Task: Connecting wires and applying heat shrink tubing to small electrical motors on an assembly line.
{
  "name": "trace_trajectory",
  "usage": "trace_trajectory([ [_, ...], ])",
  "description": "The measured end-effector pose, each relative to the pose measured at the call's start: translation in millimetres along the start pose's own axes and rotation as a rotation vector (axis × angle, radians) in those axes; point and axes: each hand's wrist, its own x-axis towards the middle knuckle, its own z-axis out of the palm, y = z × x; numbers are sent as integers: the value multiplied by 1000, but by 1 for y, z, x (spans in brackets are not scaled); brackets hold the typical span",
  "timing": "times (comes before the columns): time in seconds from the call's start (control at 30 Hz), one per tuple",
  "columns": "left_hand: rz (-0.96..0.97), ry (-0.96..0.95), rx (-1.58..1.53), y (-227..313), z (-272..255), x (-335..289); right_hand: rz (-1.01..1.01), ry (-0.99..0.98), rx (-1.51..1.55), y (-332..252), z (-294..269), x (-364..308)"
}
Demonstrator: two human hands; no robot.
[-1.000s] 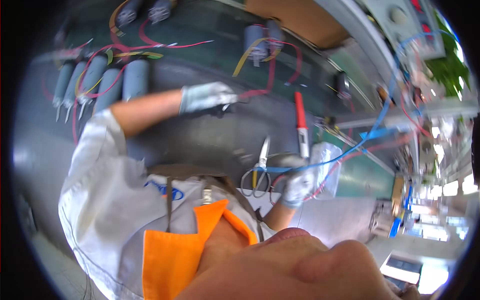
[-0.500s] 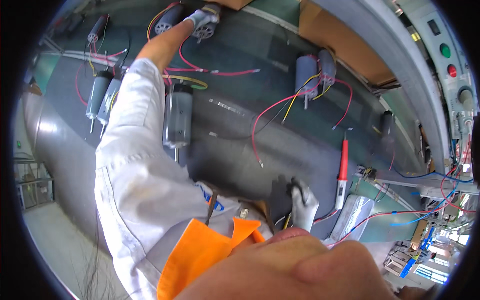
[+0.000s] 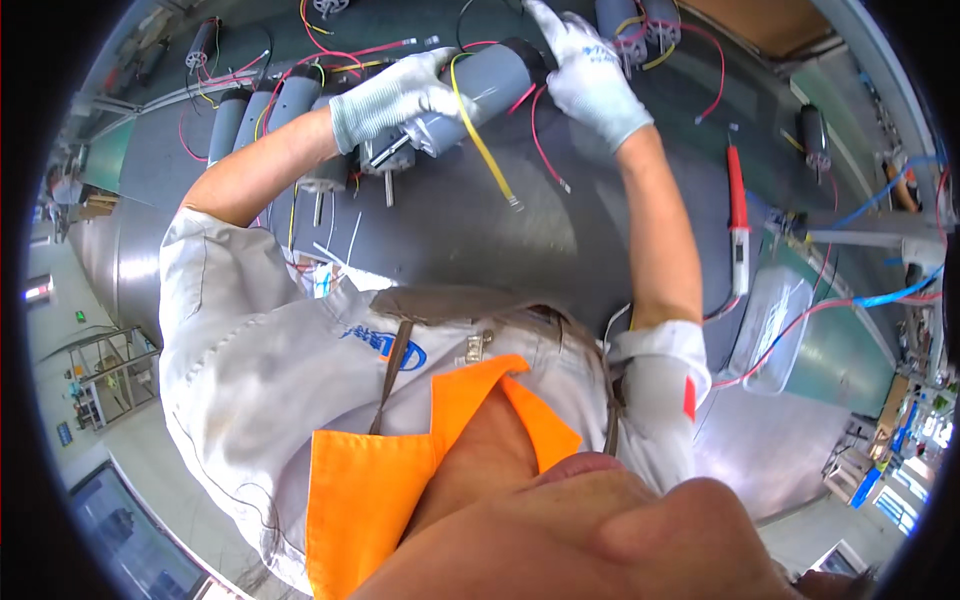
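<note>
My left hand [image 3: 400,100], in a pale knit glove, is closed around a grey cylindrical electric motor [image 3: 480,90]. The motor is tilted, its shaft end toward my lower left and its dark end cap toward the upper right. A yellow wire [image 3: 485,150] hangs across its front, and a red wire [image 3: 540,140] trails beyond the cap. Just right of the cap, my gloved right hand [image 3: 590,75] is open, index finger stretched away from me. That fingertip is close to the top edge of the view; no object shows in this hand.
Several more motors [image 3: 297,95] stand in a row at the left. Two motors [image 3: 622,30] are at the far side, and a dark motor [image 3: 815,138] lies farther right. A red and white probe [image 3: 739,215] lies beside a clear plastic box [image 3: 772,330].
My left hand has come back from the far left and now holds a motor in front of me. My right hand has moved forward from the near edge to beside it. The view has shifted.
</note>
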Motion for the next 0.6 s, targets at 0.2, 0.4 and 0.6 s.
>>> trace_trajectory([
  [0.2, 154, -4, 1196, -11, 72, -37, 184, -112, 87, -18, -24, -112],
  [0.4, 422, -89, 1058, -5, 117, -60, 966, -67, 718, -88, -61, -201],
  [0.6, 696, -89, 902, -13, 147, -31, 1133, 95, 1186, -143, -49, -231],
])
